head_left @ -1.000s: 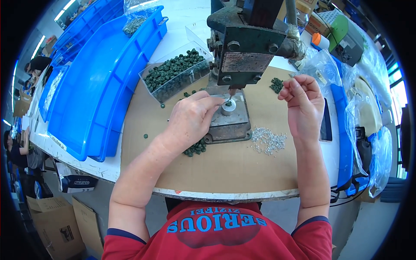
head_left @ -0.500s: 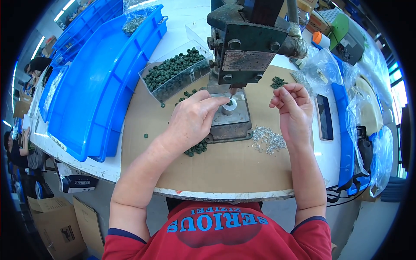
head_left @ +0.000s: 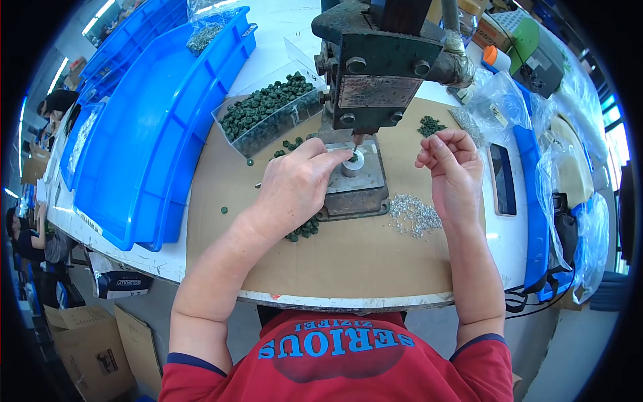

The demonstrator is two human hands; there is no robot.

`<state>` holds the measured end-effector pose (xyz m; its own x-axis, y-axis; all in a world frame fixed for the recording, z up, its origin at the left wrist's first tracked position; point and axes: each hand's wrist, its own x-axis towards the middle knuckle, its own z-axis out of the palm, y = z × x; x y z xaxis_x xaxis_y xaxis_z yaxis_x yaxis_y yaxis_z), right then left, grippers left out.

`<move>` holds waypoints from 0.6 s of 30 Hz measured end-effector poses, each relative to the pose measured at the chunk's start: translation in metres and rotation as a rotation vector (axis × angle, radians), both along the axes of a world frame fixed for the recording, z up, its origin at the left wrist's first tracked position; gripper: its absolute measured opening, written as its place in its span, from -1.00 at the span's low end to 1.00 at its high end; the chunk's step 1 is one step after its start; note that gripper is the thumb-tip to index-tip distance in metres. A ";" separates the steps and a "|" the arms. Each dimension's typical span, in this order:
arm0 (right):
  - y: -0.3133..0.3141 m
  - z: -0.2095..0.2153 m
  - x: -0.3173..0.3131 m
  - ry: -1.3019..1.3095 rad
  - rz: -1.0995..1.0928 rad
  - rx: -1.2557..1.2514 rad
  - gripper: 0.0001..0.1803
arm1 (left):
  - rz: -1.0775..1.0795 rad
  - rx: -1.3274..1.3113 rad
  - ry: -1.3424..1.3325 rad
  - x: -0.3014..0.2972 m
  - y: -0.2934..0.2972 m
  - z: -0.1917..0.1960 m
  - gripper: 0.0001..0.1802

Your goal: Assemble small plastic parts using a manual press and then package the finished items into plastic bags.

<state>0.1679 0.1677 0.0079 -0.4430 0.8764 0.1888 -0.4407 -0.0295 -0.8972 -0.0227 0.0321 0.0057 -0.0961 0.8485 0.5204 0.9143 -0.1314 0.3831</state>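
Left hand [head_left: 295,187] fingertips on round metal die [head_left: 353,163]; right hand [head_left: 450,164] pinched, contents unclear.

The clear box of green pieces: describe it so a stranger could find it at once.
Start at the dark metal press at the top centre of the brown work mat. Just left of it, tilted against the blue bins, sits the clear box. It alone is transparent and heaped with small dark green round pieces.
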 end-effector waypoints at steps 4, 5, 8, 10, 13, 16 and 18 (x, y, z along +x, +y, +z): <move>0.000 0.000 0.001 -0.018 -0.001 0.018 -0.91 | 0.010 0.002 0.074 0.001 0.000 0.002 -0.71; 0.000 0.001 0.001 -0.017 -0.007 0.024 -0.91 | 0.008 0.008 0.104 0.001 0.000 0.002 -0.71; 0.003 0.008 0.003 -0.025 -0.037 0.087 -0.90 | 0.002 0.021 0.161 0.002 0.001 0.003 -0.70; 0.013 0.022 0.003 -0.032 -0.050 0.132 -0.88 | 0.006 -0.002 0.183 0.001 0.001 0.005 -0.70; 0.033 0.070 0.002 -0.051 -0.317 0.556 -0.85 | 0.003 -0.021 0.205 0.001 0.000 0.009 -0.70; 0.057 0.122 -0.019 -0.043 -0.495 0.811 -0.74 | -0.003 -0.100 0.204 -0.002 0.000 0.009 -0.70; 0.055 0.145 -0.025 -0.092 -0.502 0.845 -0.73 | -0.009 -0.117 0.206 -0.003 0.000 0.012 -0.70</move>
<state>0.1429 0.2230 0.1526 -0.1008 0.5593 0.8228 -0.1536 0.8083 -0.5683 -0.0254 0.0319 0.0180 0.0098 0.9047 0.4260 0.9738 -0.1054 0.2016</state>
